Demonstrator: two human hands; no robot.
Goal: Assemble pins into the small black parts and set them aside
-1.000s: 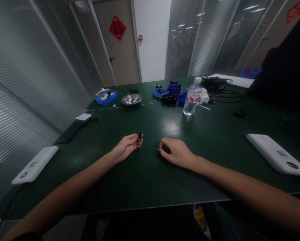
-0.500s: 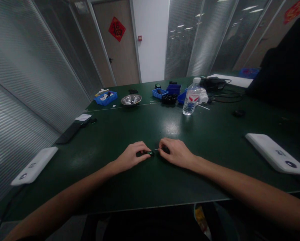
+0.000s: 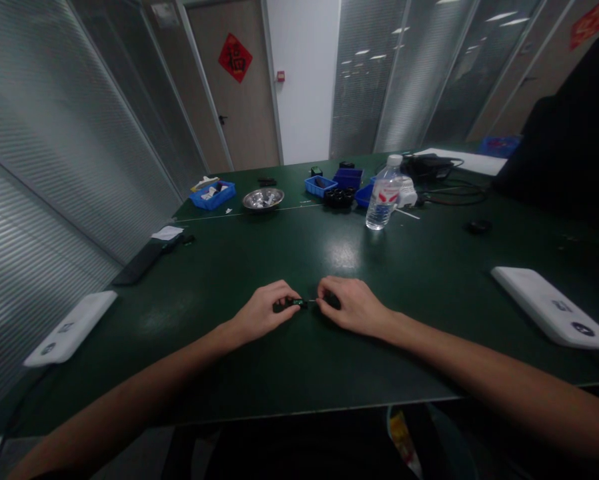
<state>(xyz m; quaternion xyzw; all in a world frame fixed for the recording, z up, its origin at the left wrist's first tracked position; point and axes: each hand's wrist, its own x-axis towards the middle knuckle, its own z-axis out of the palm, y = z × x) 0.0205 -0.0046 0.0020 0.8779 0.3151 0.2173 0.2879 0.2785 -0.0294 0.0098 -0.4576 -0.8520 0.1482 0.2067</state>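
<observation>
Near the front middle of the green table (image 3: 219, 380), my left hand (image 3: 264, 310) is closed on a small black piece with green marks (image 3: 298, 303), pinched between thumb and fingers. Most of that piece's near end is hidden in the hand. Facing it, my right hand (image 3: 352, 304) pinches a thin, pale metal rod (image 3: 312, 301) at the fingertips. The rod points left at the end of the black piece; whether the two touch, I cannot tell. Both hands rest low over the tabletop, a small gap apart.
A water bottle (image 3: 383, 195) stands beyond my right hand. Farther back are a metal bowl (image 3: 262, 207), a blue basket (image 3: 213, 200) and blue bins (image 3: 348, 177). White boxy devices lie at left (image 3: 72, 330) and right (image 3: 554, 307). A black mouse (image 3: 478, 227) sits at right.
The black piece in my left hand has tipped up slightly, and the rod's tip now lines up with its end. Both hands keep their grips. The view has shifted very slightly.
</observation>
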